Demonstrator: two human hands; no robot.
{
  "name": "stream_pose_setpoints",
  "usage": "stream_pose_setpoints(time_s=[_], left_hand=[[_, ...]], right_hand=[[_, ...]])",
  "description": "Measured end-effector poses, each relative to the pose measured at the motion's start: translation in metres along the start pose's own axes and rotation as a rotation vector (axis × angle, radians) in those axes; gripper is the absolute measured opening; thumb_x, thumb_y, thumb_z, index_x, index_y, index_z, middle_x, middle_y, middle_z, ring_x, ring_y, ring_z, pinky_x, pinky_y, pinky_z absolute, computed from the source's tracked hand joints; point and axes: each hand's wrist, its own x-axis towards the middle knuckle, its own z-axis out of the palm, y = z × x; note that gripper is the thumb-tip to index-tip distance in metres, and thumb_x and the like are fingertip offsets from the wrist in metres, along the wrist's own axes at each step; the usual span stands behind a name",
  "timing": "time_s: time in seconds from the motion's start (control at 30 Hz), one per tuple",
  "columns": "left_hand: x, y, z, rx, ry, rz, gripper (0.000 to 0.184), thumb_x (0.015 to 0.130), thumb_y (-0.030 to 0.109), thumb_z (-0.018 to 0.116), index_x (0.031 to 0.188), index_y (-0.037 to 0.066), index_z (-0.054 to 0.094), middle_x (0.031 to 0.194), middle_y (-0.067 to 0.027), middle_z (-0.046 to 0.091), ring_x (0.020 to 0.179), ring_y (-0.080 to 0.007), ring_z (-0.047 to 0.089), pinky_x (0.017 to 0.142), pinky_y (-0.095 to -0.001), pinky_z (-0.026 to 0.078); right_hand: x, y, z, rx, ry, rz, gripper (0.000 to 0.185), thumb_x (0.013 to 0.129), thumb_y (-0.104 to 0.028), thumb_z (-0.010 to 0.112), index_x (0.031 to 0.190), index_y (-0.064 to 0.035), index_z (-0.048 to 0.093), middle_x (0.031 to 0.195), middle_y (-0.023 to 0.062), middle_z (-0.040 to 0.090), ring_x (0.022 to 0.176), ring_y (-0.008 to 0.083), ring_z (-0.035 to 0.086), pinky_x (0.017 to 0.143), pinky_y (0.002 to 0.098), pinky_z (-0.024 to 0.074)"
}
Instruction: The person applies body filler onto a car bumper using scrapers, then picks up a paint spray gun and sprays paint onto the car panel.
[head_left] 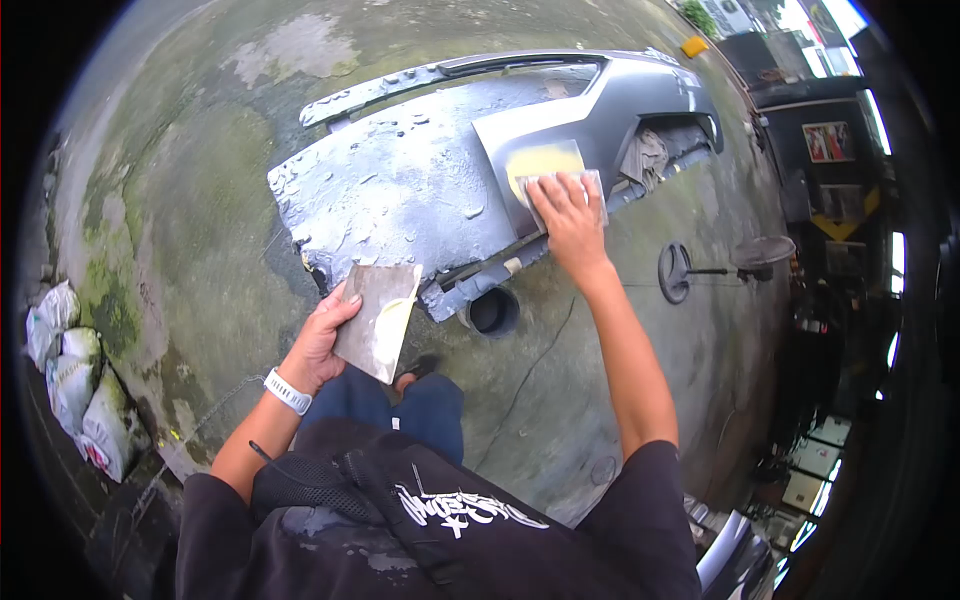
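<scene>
My left hand (318,345) grips the edge of a thin grey mixing plate (370,315), thumb on top. Pale yellow putty (394,322) lies on the plate's right side. My right hand (572,222) presses a flat putty spreader (597,195) against a grey car bumper (625,92), with the fingers spread over the spreader. Beside its top edge, a patch of yellow putty (540,160) covers part of the bumper. The bumper rests on a paint-spattered, silvery workbench top (390,170). My fingers hide part of the spreader.
A dark bucket (492,312) stands on the concrete floor below the bench's near edge. A crumpled cloth (645,158) lies in the bumper's opening. Further right is a stand with a round base (675,273). Filled sacks (85,385) sit at far left.
</scene>
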Motion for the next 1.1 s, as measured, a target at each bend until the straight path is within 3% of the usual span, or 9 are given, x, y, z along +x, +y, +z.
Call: stream_pose_setpoints(time_s=[0.17, 0.43, 0.63, 0.73, 1.1], left_hand=[[-0.011, -0.027, -0.001, -0.036, 0.112, 0.141, 0.050, 0.096, 0.010, 0.059, 0.143, 0.005, 0.044, 0.128, -0.0112, 0.063, 0.111, -0.0211, 0.067, 0.094, -0.0368, 0.056], [-0.019, -0.096, 0.007, -0.186, 0.228, 0.289, 0.051, 0.098, 0.011, 0.057, 0.146, 0.005, 0.041, 0.126, -0.0106, 0.064, 0.108, -0.0214, 0.068, 0.093, -0.0358, 0.056], [-0.014, -0.103, 0.015, -0.179, 0.208, 0.330, 0.050, 0.098, 0.011, 0.056, 0.146, 0.005, 0.041, 0.127, -0.0113, 0.064, 0.108, -0.0216, 0.068, 0.092, -0.0354, 0.057], [-0.013, -0.101, 0.018, -0.182, 0.178, 0.345, 0.047, 0.098, 0.011, 0.057, 0.143, 0.005, 0.044, 0.127, -0.0109, 0.064, 0.109, -0.0209, 0.068, 0.093, -0.0367, 0.057], [-0.015, -0.102, 0.029, -0.139, 0.164, 0.348, 0.048, 0.098, 0.012, 0.056, 0.144, 0.008, 0.043, 0.126, -0.0096, 0.065, 0.109, -0.0217, 0.067, 0.093, -0.0371, 0.056]], right_hand=[[0.041, 0.031, 0.047, -0.049, 0.044, -0.171, 0.044, 0.088, -0.015, 0.056, 0.132, -0.0161, 0.059, 0.129, 0.0015, 0.058, 0.126, 0.0257, 0.051, 0.113, 0.0517, 0.0284], [0.025, 0.037, 0.066, -0.011, 0.017, -0.342, 0.045, 0.086, -0.014, 0.056, 0.131, -0.0139, 0.060, 0.128, 0.0000, 0.058, 0.127, 0.0237, 0.050, 0.115, 0.0511, 0.0288], [-0.003, 0.028, 0.054, 0.109, -0.026, -0.337, 0.053, 0.083, -0.006, 0.057, 0.135, -0.0106, 0.057, 0.133, 0.0028, 0.058, 0.130, 0.0249, 0.049, 0.116, 0.0518, 0.0263], [-0.018, 0.024, 0.049, 0.041, -0.030, -0.339, 0.048, 0.084, -0.015, 0.055, 0.132, -0.0089, 0.058, 0.130, 0.0037, 0.056, 0.127, 0.0243, 0.049, 0.115, 0.0516, 0.0281], [-0.073, 0.023, 0.022, 0.133, -0.067, -0.250, 0.045, 0.085, -0.015, 0.055, 0.129, -0.0098, 0.060, 0.126, 0.0042, 0.061, 0.122, 0.0246, 0.054, 0.115, 0.0514, 0.0282]])
